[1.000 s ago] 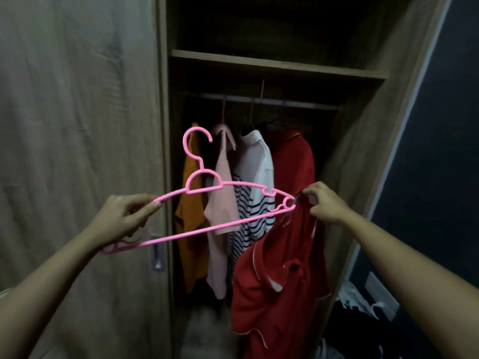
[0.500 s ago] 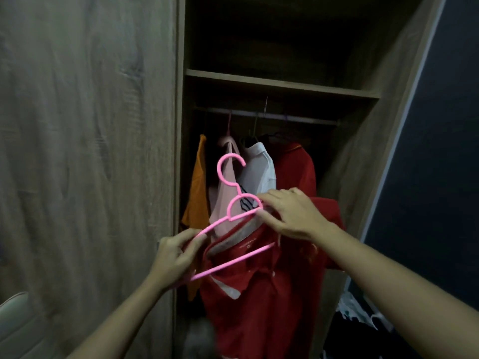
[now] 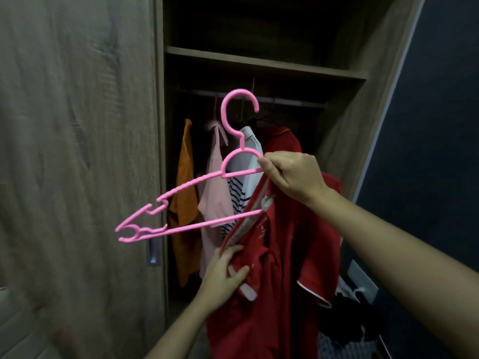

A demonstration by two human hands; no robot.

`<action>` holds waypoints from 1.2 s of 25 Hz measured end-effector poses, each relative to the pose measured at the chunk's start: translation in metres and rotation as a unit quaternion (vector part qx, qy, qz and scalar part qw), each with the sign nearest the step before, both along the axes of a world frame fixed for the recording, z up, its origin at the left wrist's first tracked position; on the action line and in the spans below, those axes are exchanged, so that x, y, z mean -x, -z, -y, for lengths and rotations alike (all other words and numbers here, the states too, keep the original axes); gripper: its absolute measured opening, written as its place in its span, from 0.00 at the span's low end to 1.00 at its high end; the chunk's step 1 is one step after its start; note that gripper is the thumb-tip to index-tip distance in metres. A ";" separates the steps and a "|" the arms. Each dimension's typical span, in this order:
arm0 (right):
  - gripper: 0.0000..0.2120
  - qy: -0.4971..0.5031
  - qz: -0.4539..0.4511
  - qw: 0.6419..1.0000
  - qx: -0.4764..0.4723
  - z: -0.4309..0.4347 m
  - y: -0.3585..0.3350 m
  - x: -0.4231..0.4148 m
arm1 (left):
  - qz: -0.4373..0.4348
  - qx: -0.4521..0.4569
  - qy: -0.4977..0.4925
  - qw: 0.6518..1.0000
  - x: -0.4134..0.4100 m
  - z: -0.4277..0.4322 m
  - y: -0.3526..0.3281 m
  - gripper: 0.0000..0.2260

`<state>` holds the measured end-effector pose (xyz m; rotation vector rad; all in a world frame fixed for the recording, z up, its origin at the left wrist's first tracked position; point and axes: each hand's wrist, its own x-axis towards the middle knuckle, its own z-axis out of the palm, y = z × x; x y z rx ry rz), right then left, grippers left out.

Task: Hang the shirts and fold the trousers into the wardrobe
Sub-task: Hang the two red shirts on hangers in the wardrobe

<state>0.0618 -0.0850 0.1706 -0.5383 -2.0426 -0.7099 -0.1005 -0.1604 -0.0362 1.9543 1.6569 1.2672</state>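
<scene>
Nearest to you, your left hand [image 3: 223,277] is low in the view, in front of the open wardrobe [image 3: 344,161]. Its fingers and thumb are curled round a fold of the red shirt [image 3: 285,255] next to the pale collar trim. The shirt hangs loose and crumpled from there, and its upper part runs up to your right hand [image 3: 291,174]. To the right of the shirt and lower down lies a heap of dark clothes [image 3: 347,322], too dim to sort out.

Your right hand is higher and further out. It pinches the pink hanger [image 3: 223,174] where the right shoulder meets the small loop under the hook. You cannot tell whether it grips shirt fabric as well. The hanger is tilted, with its hook up. Its left shoulder is bare and points down to the left across the closed door [image 3: 77,151], ending just above the door handle [image 3: 153,252]. Its right end is hidden in the red shirt's neck opening.

Behind the hanger, 4 shirts hang from the rail [image 3: 290,102]. From the left end these are an orange shirt [image 3: 185,177], a pale pink shirt [image 3: 215,200], a white striped shirt [image 3: 247,161] and another red garment [image 3: 283,141] toward the right end. Above the rail is a wooden shelf [image 3: 259,64], and the space over it is dark.
</scene>
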 end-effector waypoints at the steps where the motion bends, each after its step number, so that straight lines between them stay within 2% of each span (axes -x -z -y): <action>1: 0.18 -0.005 0.010 1.000 -0.005 -0.001 -0.002 -0.009 | 0.007 0.012 0.057 0.998 0.008 -0.005 -0.003 0.25; 3: 0.21 0.011 0.032 0.999 -0.009 -0.011 0.003 -0.034 | 0.044 0.012 0.079 0.996 0.037 -0.015 -0.009 0.25; 5: 0.26 0.037 0.047 0.998 -0.016 -0.024 0.017 -0.060 | 0.100 0.032 0.059 0.993 0.069 -0.015 -0.022 0.24; 6: 0.27 0.045 0.052 0.998 -0.015 -0.030 0.027 -0.070 | 0.099 0.045 0.046 0.993 0.082 -0.015 -0.029 0.23; 8: 0.27 0.051 0.053 0.997 0.005 -0.036 0.047 -0.080 | 0.022 0.057 0.021 0.998 0.102 -0.021 -0.042 0.18; 11: 0.28 0.054 0.018 0.998 0.035 -0.043 0.068 -0.085 | -0.027 0.075 0.014 0.997 0.114 -0.021 -0.070 0.08; 13: 0.28 0.039 0.011 0.998 0.047 -0.043 0.068 -0.089 | -0.023 0.082 0.041 0.996 0.120 -0.017 -0.087 0.10; 15: 0.30 0.035 0.037 0.998 0.023 -0.042 0.065 -0.094 | -0.020 0.086 0.065 0.994 0.123 -0.012 -0.104 0.17; 17: 0.31 0.067 0.084 0.994 -0.018 -0.040 0.065 -0.097 | -0.014 0.082 0.038 0.996 0.119 -0.008 -0.117 0.19; 18: 0.31 0.089 0.087 0.992 -0.015 -0.038 0.066 -0.095 | -0.029 0.063 0.000 0.998 0.112 -0.006 -0.121 0.19; 20: 0.30 0.139 0.031 0.988 0.053 -0.027 0.068 -0.082 | -0.068 -0.022 -0.117 0.991 0.095 -0.003 -0.126 0.16; 22: 0.26 0.172 -0.030 0.972 0.157 -0.017 0.067 -0.063 | -0.074 -0.119 -0.233 0.962 0.077 0.003 -0.135 0.11; 24: 0.21 0.170 -0.070 0.961 0.206 -0.009 0.060 -0.046 | -0.093 -0.224 -0.277 0.930 0.054 0.008 -0.142 0.08; 27: 0.15 0.122 -0.134 0.952 0.246 0.000 0.043 -0.036 | -0.210 -0.336 -0.173 0.901 0.016 0.012 -0.131 0.11; 28: 0.13 0.103 -0.146 0.948 0.262 0.001 0.039 -0.038 | -0.240 -0.347 -0.125 0.898 0.010 0.013 -0.124 0.12; 30: 0.11 0.071 -0.174 0.939 0.288 0.000 0.037 -0.046 | -0.233 -0.333 -0.071 0.911 0.018 0.014 -0.122 0.18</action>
